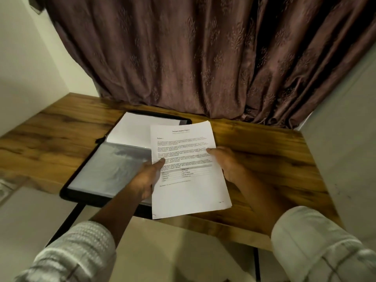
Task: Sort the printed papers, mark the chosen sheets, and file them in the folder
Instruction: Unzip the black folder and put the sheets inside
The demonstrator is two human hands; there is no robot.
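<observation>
Both hands are closed on the sheet. The left hand pinches its left edge with the thumb on top, and the right hand pinches the right edge in the same way; the fingers under the paper are hidden.

The desk carries the open folder, which lies toward the near edge, with one corner past that edge. The sheet is held over the right part of the folder, and its lower end reaches beyond the near edge of the desk. In the folder, a clear sleeve lies nearer and a white page farther.

I judge the sheet to be very light and limp. It should bend or crease easily, so holding the two side edges keeps it flat. The sleeve looks slippery and thin, so its opening may need one hand to hold it.
</observation>
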